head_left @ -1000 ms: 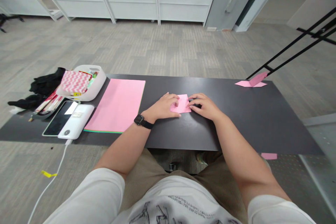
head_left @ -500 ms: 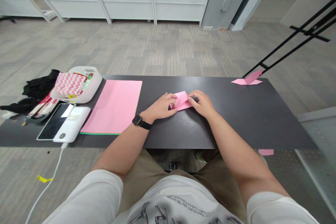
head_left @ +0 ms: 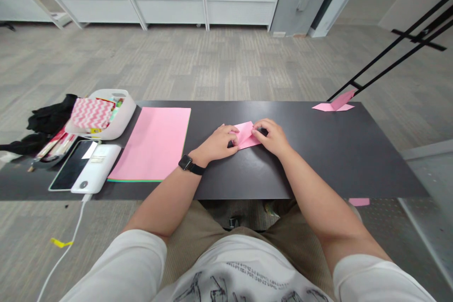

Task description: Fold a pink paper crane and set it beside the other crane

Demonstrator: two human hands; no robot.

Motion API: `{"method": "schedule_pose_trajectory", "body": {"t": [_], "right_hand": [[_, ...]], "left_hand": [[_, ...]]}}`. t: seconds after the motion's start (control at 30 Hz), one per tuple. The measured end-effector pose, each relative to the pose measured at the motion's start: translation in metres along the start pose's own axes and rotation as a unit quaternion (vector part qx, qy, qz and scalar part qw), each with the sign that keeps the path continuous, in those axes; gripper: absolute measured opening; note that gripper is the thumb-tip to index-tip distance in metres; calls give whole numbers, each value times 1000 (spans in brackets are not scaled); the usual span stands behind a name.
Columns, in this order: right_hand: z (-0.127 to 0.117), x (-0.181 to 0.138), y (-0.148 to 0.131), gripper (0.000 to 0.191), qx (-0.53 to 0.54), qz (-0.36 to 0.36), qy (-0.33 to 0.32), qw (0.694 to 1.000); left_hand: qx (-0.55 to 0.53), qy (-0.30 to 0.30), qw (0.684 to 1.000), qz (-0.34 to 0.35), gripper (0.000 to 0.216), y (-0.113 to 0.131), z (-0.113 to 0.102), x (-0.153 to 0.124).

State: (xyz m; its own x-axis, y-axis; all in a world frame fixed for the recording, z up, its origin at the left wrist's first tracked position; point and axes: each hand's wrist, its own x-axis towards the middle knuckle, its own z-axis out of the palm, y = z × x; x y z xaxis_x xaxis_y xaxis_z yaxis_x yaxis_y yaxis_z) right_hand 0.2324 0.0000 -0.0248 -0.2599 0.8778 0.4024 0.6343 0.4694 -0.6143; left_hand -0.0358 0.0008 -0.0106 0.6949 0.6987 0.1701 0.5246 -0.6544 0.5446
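Observation:
Between my hands, on the dark table, lies a small folded piece of pink paper (head_left: 245, 135). My left hand (head_left: 222, 143), with a black watch on its wrist, grips the paper's left side, its fingers curled over the edge. At the right side, my right hand (head_left: 272, 138) pinches the paper's edge between thumb and fingers. Part of the paper is hidden under the fingers of both hands. To the left of my left hand rests a stack of large paper sheets (head_left: 155, 141), pink on top.
A folded pink paper shape (head_left: 334, 104) stands at the table's far right corner, near a black metal frame (head_left: 375, 59). At the left are a white basket (head_left: 122, 120), a tablet (head_left: 71, 167), a white power bank (head_left: 96, 168) with a cable, and black cloth (head_left: 53, 115).
The pink paper's raised flap lies flatter and looks more spread than before. Both hands stay in nearly the same place, with the right fingers slightly shifted along the edge.

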Motion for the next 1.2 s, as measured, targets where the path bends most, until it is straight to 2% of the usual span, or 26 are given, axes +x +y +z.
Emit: {"method": "schedule_pose_trajectory", "body": {"t": [0.3,0.5,0.7,0.93,1.2], "right_hand": [[1,1,1,9,-7,12,-8,1000],[6,3,1,7,-24,26,-9,999],[10,7,1,8,-39,39,-27,998],[12,7,-1,7,-56,45,-32,997],[17,7,-1,4,-78,64,-37,994]], "left_hand": [[-3,-23,1000,6,4,6,-3,-6],[15,-53,998,1,12,8,-11,-13],[31,-80,995,51,18,6,-18,-16],[68,-111,989,68,24,10,-23,-17],[58,-109,990,61,25,12,-23,-20]]}}
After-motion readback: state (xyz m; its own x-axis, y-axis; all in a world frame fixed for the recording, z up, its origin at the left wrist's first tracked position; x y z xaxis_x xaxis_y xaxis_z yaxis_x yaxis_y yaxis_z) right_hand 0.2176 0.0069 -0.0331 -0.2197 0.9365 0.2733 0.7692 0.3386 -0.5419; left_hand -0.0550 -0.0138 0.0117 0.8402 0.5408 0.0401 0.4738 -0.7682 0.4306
